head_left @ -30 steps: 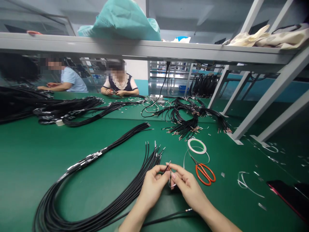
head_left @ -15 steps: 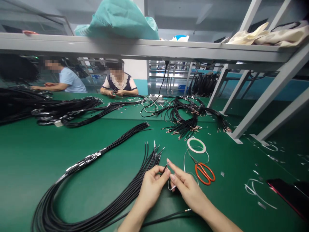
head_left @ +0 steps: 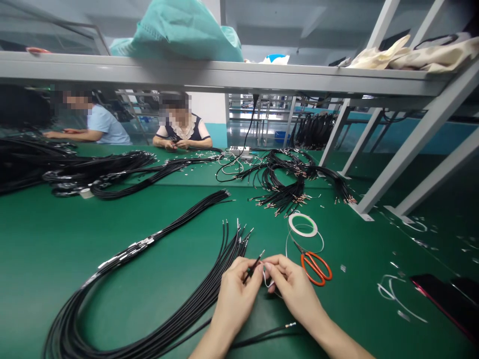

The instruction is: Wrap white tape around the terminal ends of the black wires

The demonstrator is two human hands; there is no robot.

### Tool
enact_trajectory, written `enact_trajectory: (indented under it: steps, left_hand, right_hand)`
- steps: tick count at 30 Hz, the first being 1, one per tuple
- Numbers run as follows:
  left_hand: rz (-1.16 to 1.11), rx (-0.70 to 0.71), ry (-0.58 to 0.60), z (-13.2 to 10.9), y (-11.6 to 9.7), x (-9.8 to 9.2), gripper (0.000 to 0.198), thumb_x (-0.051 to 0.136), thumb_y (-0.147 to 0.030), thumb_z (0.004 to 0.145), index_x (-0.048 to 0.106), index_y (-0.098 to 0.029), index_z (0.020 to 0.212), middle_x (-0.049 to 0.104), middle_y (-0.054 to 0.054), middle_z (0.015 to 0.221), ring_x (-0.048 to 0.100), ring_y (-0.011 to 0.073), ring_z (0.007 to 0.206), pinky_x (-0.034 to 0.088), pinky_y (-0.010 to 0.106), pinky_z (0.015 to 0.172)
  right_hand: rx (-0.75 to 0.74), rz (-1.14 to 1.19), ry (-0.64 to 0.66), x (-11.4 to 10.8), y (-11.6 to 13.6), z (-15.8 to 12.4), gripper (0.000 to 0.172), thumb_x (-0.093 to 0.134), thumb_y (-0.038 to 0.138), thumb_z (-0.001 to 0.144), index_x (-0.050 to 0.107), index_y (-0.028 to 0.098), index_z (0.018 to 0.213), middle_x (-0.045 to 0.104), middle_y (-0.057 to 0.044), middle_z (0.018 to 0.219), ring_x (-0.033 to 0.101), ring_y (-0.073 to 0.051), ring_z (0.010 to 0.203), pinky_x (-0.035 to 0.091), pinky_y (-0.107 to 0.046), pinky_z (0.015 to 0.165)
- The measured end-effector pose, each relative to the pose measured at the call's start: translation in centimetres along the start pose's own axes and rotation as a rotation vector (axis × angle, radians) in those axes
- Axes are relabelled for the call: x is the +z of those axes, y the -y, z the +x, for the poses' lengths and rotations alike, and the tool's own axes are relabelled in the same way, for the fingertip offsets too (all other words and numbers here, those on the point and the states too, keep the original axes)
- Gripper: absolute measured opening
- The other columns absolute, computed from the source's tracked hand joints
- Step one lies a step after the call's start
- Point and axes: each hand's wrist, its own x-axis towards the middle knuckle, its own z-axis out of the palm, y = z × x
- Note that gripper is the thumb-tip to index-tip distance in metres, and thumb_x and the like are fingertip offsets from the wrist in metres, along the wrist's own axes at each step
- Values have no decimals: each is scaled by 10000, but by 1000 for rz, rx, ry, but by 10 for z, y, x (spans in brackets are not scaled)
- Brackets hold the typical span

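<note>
While the hands (head_left: pixel 237 299) pinch a black wire (head_left: pixel 253 267), orange scissors (head_left: pixel 316 268) lie nearby.

A long cable bundle (head_left: pixel 232 249) curves across the front left of the desk (head_left: pixel 45 259), with scissors (head_left: pixel 316 268) to its right and a tape roll (head_left: pixel 302 216) just behind them. A phone (head_left: pixel 445 301) lies at the front right corner, and more cable heaps (head_left: pixel 284 187) lie toward the back, below a shelf (head_left: pixel 224 75).

The left hand (head_left: pixel 237 301) is pinching a black wire (head_left: pixel 253 267), while the right hand (head_left: pixel 295 294) is gripping a thin white strip (head_left: pixel 268 280) near orange scissors (head_left: pixel 316 268).
</note>
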Motion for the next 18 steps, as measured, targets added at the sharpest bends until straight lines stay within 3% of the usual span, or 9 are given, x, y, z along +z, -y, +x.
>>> enact_trajectory:
  steps: [5, 9, 15, 18]
  left_hand:
    - [3, 53, -29, -1, 2, -1, 267, 474, -309, 902, 697, -210, 1008, 644, 60, 887, 601, 198, 831, 456, 289, 759]
    - [-61, 39, -65, 0, 7, 1, 260, 499, -302, 889, 680, -205, 1049, 629, 59, 882, 610, 182, 743, 492, 281, 682]
    - [-201, -2, -62, -1, 10, 5, 234, 556, -272, 856, 683, -199, 1037, 623, 59, 916, 651, 176, 744, 539, 288, 681]
    - [-194, -1, -72, -3, 9, 6, 212, 577, -260, 840, 700, -193, 999, 629, 56, 880, 651, 179, 747, 541, 287, 681]
  right_hand:
    - [47, 44, -105, -4, 3, 3, 327, 526, 466, 873, 593, 146, 888, 662, -44, 715, 606, -148, 550, 488, -258, 529]
    - [54, 86, -132, -4, 5, 3, 312, 573, 465, 844, 596, 155, 864, 664, -41, 707, 602, -150, 568, 492, -260, 546]
    - [-17, 75, -180, -1, 7, -1, 255, 636, 396, 816, 600, 156, 738, 632, -97, 1055, 617, -116, 592, 505, -296, 651]
    - [-39, 173, -178, 1, 7, -2, 266, 663, 389, 794, 569, 163, 692, 635, -60, 917, 588, -104, 545, 501, -280, 594]
